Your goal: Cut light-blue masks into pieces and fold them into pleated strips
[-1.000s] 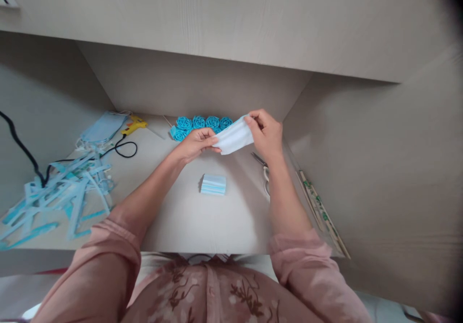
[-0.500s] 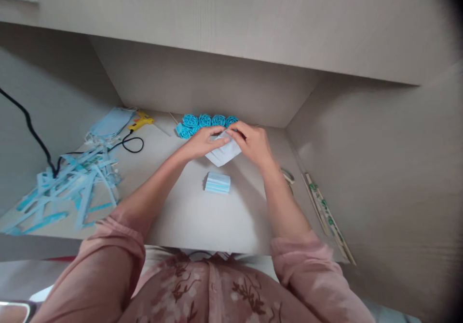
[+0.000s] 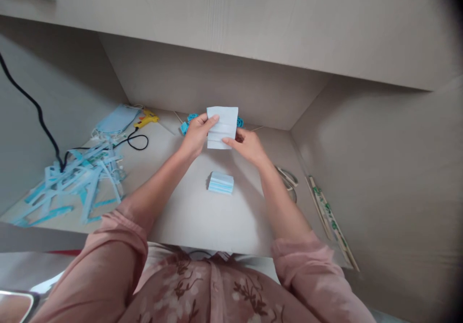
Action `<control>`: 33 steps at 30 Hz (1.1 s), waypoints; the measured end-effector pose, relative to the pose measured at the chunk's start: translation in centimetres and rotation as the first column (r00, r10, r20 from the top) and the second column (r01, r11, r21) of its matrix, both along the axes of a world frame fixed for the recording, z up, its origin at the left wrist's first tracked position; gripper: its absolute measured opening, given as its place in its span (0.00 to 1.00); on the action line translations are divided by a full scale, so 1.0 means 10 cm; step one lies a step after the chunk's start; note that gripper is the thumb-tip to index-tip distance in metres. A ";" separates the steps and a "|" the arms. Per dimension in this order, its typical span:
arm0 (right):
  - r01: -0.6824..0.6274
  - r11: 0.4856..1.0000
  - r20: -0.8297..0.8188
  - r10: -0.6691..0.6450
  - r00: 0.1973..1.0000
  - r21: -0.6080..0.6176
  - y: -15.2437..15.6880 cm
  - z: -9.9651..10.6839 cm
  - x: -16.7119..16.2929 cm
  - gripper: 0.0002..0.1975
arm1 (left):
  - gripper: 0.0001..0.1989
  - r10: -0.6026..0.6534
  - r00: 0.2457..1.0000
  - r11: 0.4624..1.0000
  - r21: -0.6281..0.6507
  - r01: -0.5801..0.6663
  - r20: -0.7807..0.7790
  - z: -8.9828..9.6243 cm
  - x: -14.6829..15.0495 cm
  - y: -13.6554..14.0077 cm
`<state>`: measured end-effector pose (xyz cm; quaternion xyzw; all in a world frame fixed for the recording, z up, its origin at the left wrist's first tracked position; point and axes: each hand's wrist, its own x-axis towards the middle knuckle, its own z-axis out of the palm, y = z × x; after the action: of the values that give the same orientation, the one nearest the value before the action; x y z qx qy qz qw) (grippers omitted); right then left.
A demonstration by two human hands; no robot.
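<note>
A pale, roughly square piece of pleated face mask fabric (image 3: 224, 122) is raised in front of me between both hands. My left hand (image 3: 197, 132) grips its left edge, thumb laid on the near face. At the lower right, my right hand (image 3: 249, 144) pinches it with the thumb in front; the other fingers are partly hidden behind. Behind the piece, blue rolled fabric roses (image 3: 240, 122) show only at its sides. Below the hands, a small stack of blue mask pieces (image 3: 221, 183) lies on the table (image 3: 213, 224).
At left are a heap of blue-white strips (image 3: 85, 183), whole face masks (image 3: 118, 119), a yellow glue gun (image 3: 146, 119) and its black cord (image 3: 32, 101). Scissors (image 3: 288, 178) lie beside my right forearm. Thin sticks (image 3: 333, 221) lie along the right wall (image 3: 379, 178).
The mask piece went from bunched and tilted to spread flat and upright. My hands moved apart to its sides, and it now covers most of the roses.
</note>
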<state>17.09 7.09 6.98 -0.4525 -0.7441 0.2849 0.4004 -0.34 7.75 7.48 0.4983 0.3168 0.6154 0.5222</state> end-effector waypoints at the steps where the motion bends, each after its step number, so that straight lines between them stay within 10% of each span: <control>1: 0.000 1.000 -0.014 0.000 1.000 -0.001 0.00 -0.02 -0.01 0.17 | 0.19 0.002 1.000 1.000 0.002 -0.002 0.007 -0.01 0.00 0.01; 15: 0.039 0.999 0.116 -0.040 0.992 0.011 0.03 -0.09 -0.04 0.12 | 0.18 0.080 0.997 0.996 0.033 -0.080 -0.005 -0.05 -0.01 0.08; 23: 0.033 0.999 0.111 -0.032 0.993 -0.001 -0.03 -0.23 -0.27 0.12 | 0.13 0.421 0.896 0.897 0.209 -0.389 -0.143 -0.18 0.01 0.21; 28: -0.112 0.986 -0.049 0.107 0.993 -0.121 -0.10 -0.18 -0.01 0.21 | 0.12 0.336 0.904 0.924 0.277 -0.263 -0.264 -0.17 0.04 0.20; 33: 0.109 0.990 -0.100 -0.100 0.990 0.092 -0.34 0.12 0.40 0.25 | 0.12 0.212 0.875 0.942 0.331 -0.063 -0.436 -0.07 0.24 -0.11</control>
<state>21.13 3.70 8.18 -0.4568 -0.7124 0.2483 0.4714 2.02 6.64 6.79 0.6818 0.3684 0.5554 0.3016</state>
